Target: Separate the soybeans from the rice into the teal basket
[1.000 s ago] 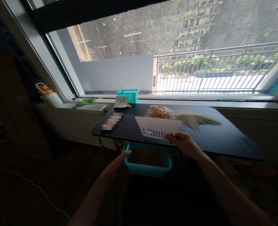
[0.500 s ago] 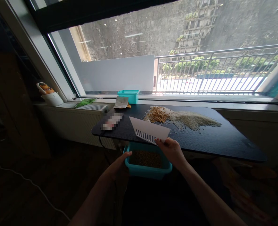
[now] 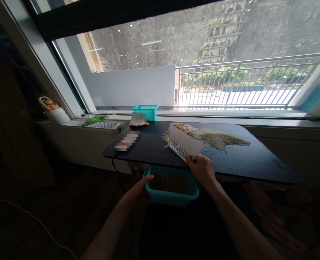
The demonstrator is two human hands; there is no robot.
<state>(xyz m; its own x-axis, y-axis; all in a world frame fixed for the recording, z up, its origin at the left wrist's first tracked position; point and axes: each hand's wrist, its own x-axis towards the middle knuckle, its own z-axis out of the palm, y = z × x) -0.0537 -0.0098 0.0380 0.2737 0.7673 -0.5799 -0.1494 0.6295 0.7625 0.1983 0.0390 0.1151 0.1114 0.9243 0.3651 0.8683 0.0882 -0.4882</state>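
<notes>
My left hand (image 3: pixel 138 187) grips the left rim of a teal plastic basin (image 3: pixel 173 198), its thumb over the edge and its other fingers hidden beneath. Brown grains or beans (image 3: pixel 169 183) lie inside the basin, below the table's front edge. In my right hand (image 3: pixel 202 168) is a white sheet-like scraper with a row of slots (image 3: pixel 187 142), pinched at its lower right corner. The scraper stands tilted in front of a heap of golden kernels (image 3: pixel 183 127) and partly hides it. Pale rice-like grains (image 3: pixel 222 139) spread to the right of the kernels.
The dark table (image 3: pixel 263 164) stands against the window. A second teal basin (image 3: pixel 150 112) and a paper packet (image 3: pixel 138 119) are at its back left, near a blurred flat object (image 3: pixel 127 141). A white pot (image 3: pixel 57 115) and a green cloth (image 3: pixel 95 120) sit farther left.
My right hand has moved the slotted scraper to the right and toward the heap, covering more of the golden kernels. My left hand stays on the basin. The view has shifted slightly.
</notes>
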